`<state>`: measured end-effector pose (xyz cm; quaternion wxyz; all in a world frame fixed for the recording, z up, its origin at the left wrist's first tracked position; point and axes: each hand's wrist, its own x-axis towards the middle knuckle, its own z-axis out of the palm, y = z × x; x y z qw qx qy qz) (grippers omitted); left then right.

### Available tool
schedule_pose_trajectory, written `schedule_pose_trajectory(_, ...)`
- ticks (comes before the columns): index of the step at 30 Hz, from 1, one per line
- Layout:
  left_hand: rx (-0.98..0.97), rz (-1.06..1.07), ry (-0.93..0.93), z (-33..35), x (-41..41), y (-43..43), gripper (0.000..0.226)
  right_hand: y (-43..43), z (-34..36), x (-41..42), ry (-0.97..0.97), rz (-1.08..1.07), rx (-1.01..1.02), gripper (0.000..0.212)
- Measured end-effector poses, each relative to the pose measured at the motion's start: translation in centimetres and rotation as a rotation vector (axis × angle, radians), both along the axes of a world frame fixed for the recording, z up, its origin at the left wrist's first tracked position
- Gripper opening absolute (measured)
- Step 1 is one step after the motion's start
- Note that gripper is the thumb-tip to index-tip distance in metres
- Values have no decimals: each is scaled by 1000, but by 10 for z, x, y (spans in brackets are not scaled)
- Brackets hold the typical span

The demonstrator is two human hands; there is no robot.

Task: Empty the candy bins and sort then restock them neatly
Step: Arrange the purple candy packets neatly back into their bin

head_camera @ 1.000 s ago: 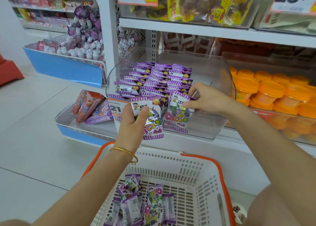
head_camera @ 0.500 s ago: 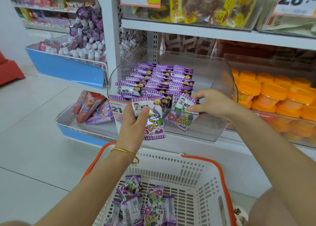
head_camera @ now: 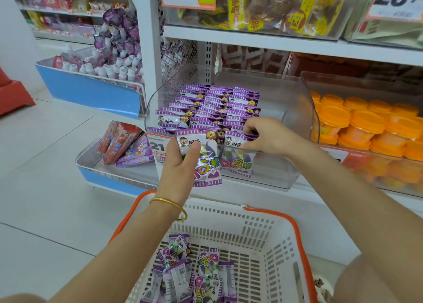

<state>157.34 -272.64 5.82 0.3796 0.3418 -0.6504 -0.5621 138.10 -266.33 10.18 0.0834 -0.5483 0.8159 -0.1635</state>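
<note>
Estimate: clear bin (head_camera: 286, 110) about half restocked. Your left hand (head_camera: 180, 163) grips one purple candy packet (head_camera: 206, 163); right hand (head_camera: 267, 137) pinches a front-row packet (head_camera: 233, 141); more packets (head_camera: 207, 265) wait in the basket (head_camera: 281, 245).

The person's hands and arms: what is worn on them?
No sleeves are in view, and no gloves on the left hand or the right hand. A thin gold bangle circles the left wrist; the right wrist shows nothing.
</note>
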Motion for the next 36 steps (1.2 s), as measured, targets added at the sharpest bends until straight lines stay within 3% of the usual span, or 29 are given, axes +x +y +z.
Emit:
schedule_pose_trajectory(4, 10, -9, 25, -1, 0, 0, 14, 10, 9, -6, -275, -56, -67, 26)
schedule_pose_trajectory(8, 5, -11, 17, -3, -1, -1, 16, 14, 12, -5, -365, -123, -114, 17)
schedule_pose_trajectory(11, 5, 11, 8, -4, -2, 0, 9, 6, 9, 0, -309, -105, -86, 21)
schedule_pose_trajectory(13, -5, 2, 2, -6, -2, -1, 34, 0, 6, 3, -220, -96, -54, 28)
schedule_pose_trajectory(15, 3, 1, -8, -5, -2, -1, 45, -1, 3, 4, -169, -84, -37, 31)
schedule_pose_trajectory(19, 18, -6, 3, -5, -2, -2, 26, 9, 10, 1, -376, -240, -123, 34)
schedule_pose_trajectory(24, -19, -11, 20, -8, -3, -5, 35, 12, 7, -5, -433, -403, -94, 29)
schedule_pose_trajectory(31, 5, -28, 36, -9, -3, -7, 38, 3, 0, -8, -504, -442, -280, 28)
schedule_pose_trajectory(36, 12, -29, 15, -10, -4, -7, 37, 0, -3, -3, -235, -382, -217, 28)
